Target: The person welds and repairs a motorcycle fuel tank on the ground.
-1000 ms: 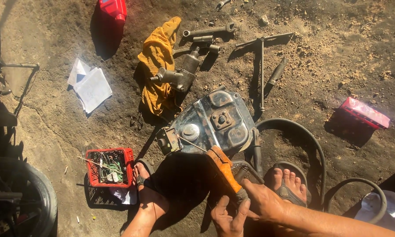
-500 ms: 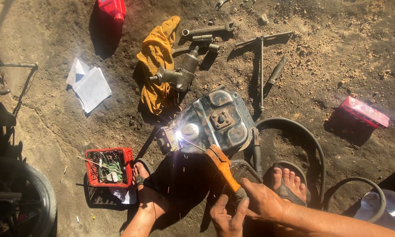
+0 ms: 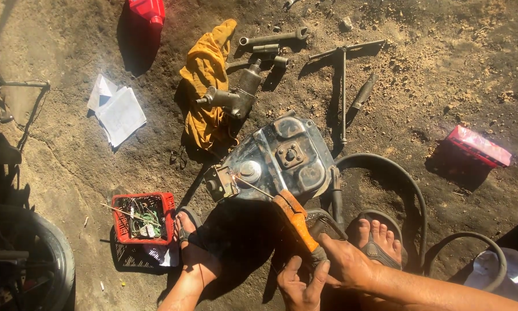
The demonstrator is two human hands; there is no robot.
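Orange-handled welding electrode holder (image 3: 296, 222) sits in the grip of both hands at the bottom of the view. The right hand (image 3: 345, 262) has its fingers wrapped closed round the rear of the handle, and the left hand (image 3: 302, 285) rests just beneath it, thumb and fingers pressed up against the same handle. A thin rod (image 3: 253, 187) runs from the holder's tip up to a small metal bracket (image 3: 219, 183) on the left edge of a grey metal engine cover (image 3: 285, 155) lying on the sandy ground (image 3: 443, 69). Two sandalled feet flank the work. A red plastic basket of small parts (image 3: 142, 217) stands to the left, and a yellow rag (image 3: 207, 86) with a metal part on it lies above the cover.
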